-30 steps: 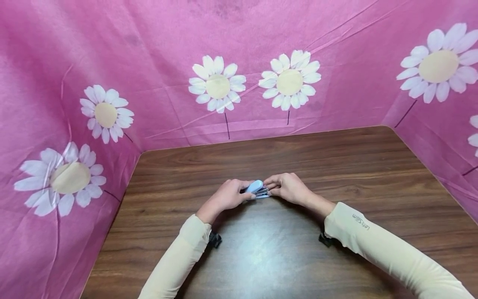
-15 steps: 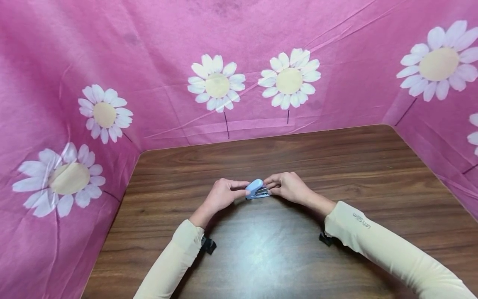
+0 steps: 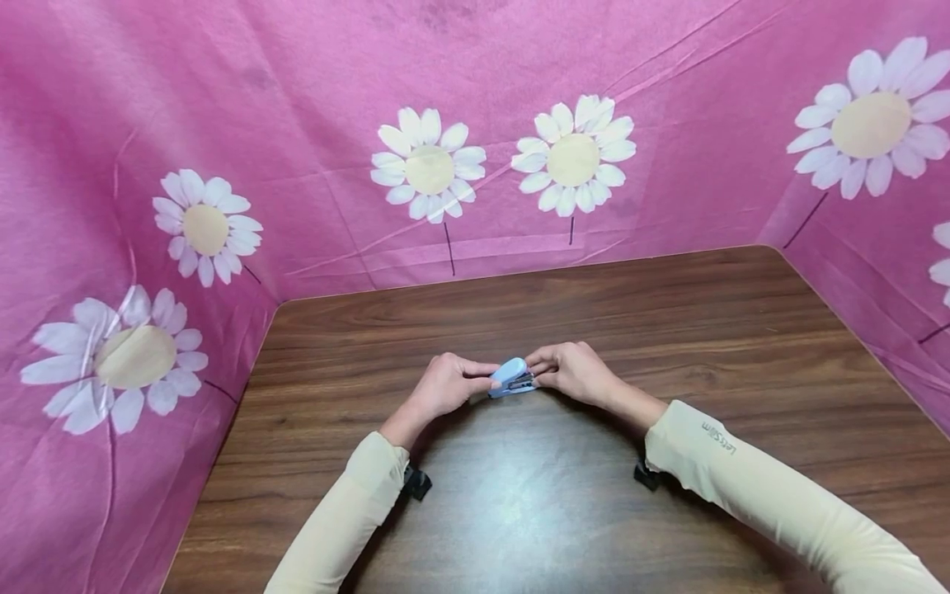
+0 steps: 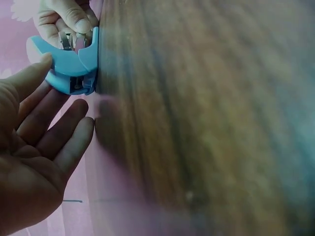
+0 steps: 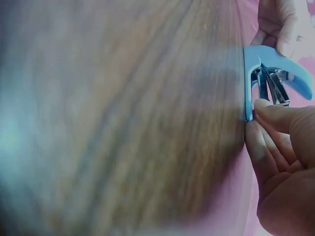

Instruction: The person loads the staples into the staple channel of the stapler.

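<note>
A small light-blue stapler [image 3: 508, 378] stands on the wooden table, its top cover swung up from the base and the metal staple channel [image 5: 275, 88] bared. My left hand [image 3: 443, 384] pinches the stapler's hinged rear end, the thumb on the blue cover and a finger on the far side; its other fingers lie loosely below in the left wrist view. At the front end, my right hand [image 3: 577, 373] pinches the base tip, the thumb [image 5: 275, 115] close by the end of the metal channel. Staples inside the channel are hidden.
The brown wood-grain table [image 3: 668, 330] reaches back to a pink cloth [image 3: 312, 124] with printed daisies, which hangs at the back and both sides. A black wrist strap piece [image 3: 419, 483] shows under the left sleeve, with another [image 3: 646, 475] under the right.
My left hand has drawn back to the left, from alongside the stapler to its rear end, uncovering more of the blue body. The right hand has stayed at the front end.
</note>
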Demonstrator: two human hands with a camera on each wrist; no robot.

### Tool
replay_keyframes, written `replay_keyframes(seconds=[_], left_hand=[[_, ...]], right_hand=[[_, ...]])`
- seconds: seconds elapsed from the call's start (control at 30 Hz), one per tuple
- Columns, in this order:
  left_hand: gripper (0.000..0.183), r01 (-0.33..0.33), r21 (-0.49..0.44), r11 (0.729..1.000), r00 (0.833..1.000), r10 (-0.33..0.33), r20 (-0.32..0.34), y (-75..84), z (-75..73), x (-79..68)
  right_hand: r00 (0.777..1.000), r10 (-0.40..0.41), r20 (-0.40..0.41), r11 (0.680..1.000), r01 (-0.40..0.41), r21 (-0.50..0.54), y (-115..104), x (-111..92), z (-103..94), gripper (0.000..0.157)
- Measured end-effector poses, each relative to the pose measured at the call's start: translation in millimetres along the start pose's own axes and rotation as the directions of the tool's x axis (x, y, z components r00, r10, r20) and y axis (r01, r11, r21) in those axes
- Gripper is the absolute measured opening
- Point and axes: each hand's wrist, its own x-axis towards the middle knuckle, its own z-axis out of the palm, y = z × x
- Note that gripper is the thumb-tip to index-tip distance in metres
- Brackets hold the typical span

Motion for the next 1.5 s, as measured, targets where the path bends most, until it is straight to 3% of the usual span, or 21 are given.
replay_keyframes(seconds=[0.67, 1.1, 1.37, 1.5], left_hand=[[0.029, -0.025, 0.091, 0.995, 0.997, 0.019, 0.071, 13.6, -1.2, 2.8], [0.032, -0.020, 0.098, 0.995, 0.995, 0.010, 0.103, 23.8, -3.3, 3.1], [0.027, -0.093, 0.259, 0.961, 0.993, 0.072, 0.088, 29.2, -0.8, 3.1], [0.026, -0.082, 0.258, 0.963, 0.995, 0.064, 0.076, 29.9, 0.7, 1.5]], right_hand=[[1.000, -0.023, -0.021, 0.998, 0.022, -0.050, 2.6, -2.2, 4.0, 0.029], [0.998, -0.047, -0.034, 0.997, 0.045, -0.056, -3.2, -1.6, 1.4, 0.030], [0.999, -0.040, -0.027, 0.997, 0.038, -0.067, -2.5, -2.1, 1.9, 0.031], [0.999, -0.038, -0.023, 0.997, 0.036, -0.071, -2.7, -1.8, 1.0, 0.031]])
